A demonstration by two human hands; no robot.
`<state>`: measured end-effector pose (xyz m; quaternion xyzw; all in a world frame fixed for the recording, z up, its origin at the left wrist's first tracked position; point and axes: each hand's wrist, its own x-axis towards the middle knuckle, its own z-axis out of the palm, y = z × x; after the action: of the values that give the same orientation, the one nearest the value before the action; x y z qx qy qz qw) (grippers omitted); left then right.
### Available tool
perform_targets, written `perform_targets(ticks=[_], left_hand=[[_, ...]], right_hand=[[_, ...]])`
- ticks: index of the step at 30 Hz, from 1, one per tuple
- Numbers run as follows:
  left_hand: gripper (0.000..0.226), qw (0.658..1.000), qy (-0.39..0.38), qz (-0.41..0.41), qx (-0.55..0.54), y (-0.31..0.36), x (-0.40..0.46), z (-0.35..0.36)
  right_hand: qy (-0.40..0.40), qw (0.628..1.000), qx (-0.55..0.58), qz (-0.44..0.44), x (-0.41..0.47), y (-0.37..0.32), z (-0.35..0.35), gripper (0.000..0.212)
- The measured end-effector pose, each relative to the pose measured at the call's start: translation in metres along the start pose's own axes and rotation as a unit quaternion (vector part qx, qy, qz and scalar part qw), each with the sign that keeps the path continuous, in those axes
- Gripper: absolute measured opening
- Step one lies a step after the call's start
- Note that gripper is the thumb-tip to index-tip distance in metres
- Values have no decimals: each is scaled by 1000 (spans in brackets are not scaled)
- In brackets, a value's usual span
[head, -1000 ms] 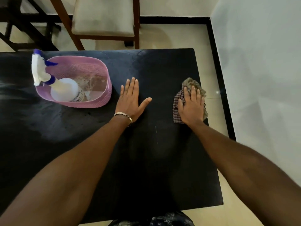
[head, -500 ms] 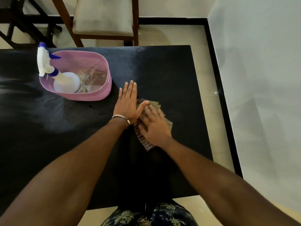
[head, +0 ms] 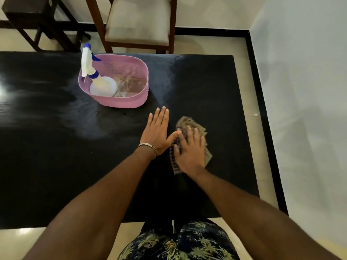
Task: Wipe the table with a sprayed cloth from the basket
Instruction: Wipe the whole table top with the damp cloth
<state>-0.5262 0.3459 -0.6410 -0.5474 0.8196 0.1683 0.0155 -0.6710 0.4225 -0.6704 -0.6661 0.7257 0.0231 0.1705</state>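
A crumpled checked cloth lies on the black table, right of centre. My right hand presses flat on the cloth and covers most of it; the hand is blurred. Flat on the table beside it rests my left hand, fingers together, thumb touching the cloth's left edge, holding nothing. A pink basket stands further back and holds a white spray bottle with a blue-tipped trigger head.
A wooden chair with a pale seat stands behind the table's far edge. A dark wooden stand is at the back left. A white wall runs along the right, close to the table's edge.
My right hand slid the cloth from the table's right edge in towards my left hand, and now it sits slightly back to the right. The left hand stayed flat in place.
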Motion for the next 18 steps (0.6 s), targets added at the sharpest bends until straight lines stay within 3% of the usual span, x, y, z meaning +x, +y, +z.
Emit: perform_targets(ticks=[4, 9, 11, 18], left_hand=[[95, 1000, -24, 3, -2, 1, -14, -3], [91, 1000, -28, -3, 11, -4, -25, -2], [93, 1000, -22, -4, 20, -3, -29, -2], [92, 998, 13, -55, -6, 9, -51, -10]], right_hand=[[-55, 989, -4, -135, -26, -47, 18, 65], [-71, 965, -36, -249, -22, -18, 16, 61], [-67, 973, -38, -220, -21, 5, 12, 62], [-33, 999, 6, 1, -25, 94, -10, 67]])
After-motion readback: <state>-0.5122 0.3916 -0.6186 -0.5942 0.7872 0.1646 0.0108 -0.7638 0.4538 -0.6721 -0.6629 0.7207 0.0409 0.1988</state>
